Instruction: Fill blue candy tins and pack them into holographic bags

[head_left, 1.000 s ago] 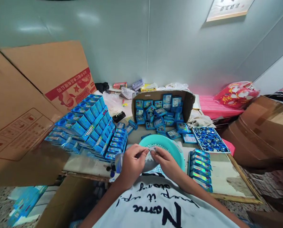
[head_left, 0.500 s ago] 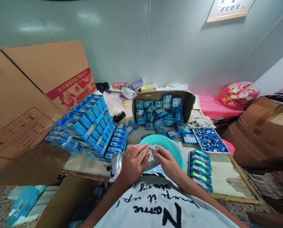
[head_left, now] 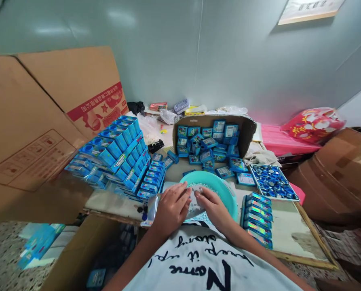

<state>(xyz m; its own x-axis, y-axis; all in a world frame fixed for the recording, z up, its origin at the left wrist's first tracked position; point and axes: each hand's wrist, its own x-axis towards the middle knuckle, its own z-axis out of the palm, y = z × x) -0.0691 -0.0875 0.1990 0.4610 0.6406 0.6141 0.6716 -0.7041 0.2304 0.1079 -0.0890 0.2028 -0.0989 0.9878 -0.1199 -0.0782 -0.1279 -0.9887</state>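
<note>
Grey wall (head_left: 162, 60) is rising beyond the tabletop (head_left: 292, 222). With the turquoise basin (head_left: 230, 194) sitting just beneath, my left hand (head_left: 173, 204) is curling across a silvery packet (head_left: 195, 207) and my right hand (head_left: 213, 205) is pinching its side; probably light, floppy and slippery, it is asking for gentle holding along both edges.

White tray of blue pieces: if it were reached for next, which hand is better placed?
Likely the right hand: it is nearer the white tray, which sits forward and to its right. The left hand is farther off, lying across the silvery pouch.
</note>
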